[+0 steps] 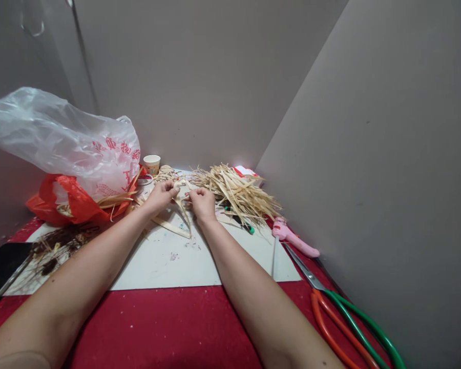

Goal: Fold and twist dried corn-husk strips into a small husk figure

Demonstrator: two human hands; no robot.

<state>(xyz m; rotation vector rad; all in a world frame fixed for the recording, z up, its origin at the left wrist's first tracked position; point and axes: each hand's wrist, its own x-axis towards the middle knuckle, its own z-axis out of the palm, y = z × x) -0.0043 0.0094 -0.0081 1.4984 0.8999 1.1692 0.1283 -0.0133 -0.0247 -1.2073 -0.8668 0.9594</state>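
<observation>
left hand (pixel 163 196) has the pale strip (pixel 183 212) pinched, right hand (pixel 202 202) seems to be gripping it too, over the far half of the white sheet (pixel 169 274), loose end pointing at the near edge. looks dry to me, so bending it too sharply could split it. the straw bundle (pixel 242 197) by the sheet's far right corner might snag it, and the right forearm (pixel 249 271) could bump the scissors (pixel 317 285) near the table's (pixel 169 328) right edge.

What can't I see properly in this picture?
In the head view:
- Pale strips: parts hidden by the left hand.
- Right hand: its exact grip, too small to make out.
- Red bag: most contents, hidden by its plastic.
- Scissors: handle ends, cut off by the bottom edge.
</observation>
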